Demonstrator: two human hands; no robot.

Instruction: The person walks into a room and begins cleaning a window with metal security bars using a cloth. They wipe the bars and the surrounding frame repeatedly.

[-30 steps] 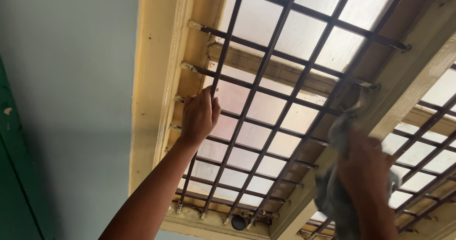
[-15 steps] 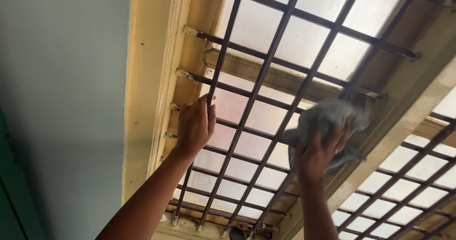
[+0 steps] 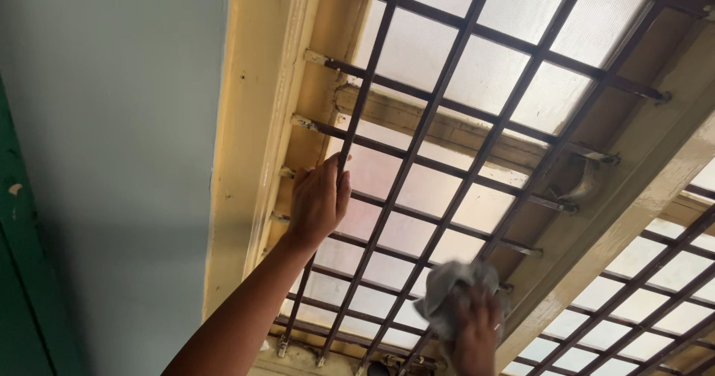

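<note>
Nothing to report here, no packages, labels, signs or screens anywhere in this shot at all.

Hands: two. The left hand [image 3: 319, 201] is wrapped around a bar; the right hand [image 3: 475, 331] presses a cloth low in the picture.

Cloth [image 3: 449, 287]: one, grey, crumpled.

Window grille [image 3: 477, 156]: two panels in view. The main one is at centre, and part of a second [image 3: 655, 287] shows at lower right.

Long bars of the main panel: four. Cross bars counted on it: about nine; the nearest ones are partly hidden.

Window frame [image 3: 257, 130]: one, cream-painted wood, with one dividing post [image 3: 633, 205] between the panels.

Wall [image 3: 112, 160]: one, pale, at left.

Green door edge [image 3: 22, 272]: one, far left.
</note>
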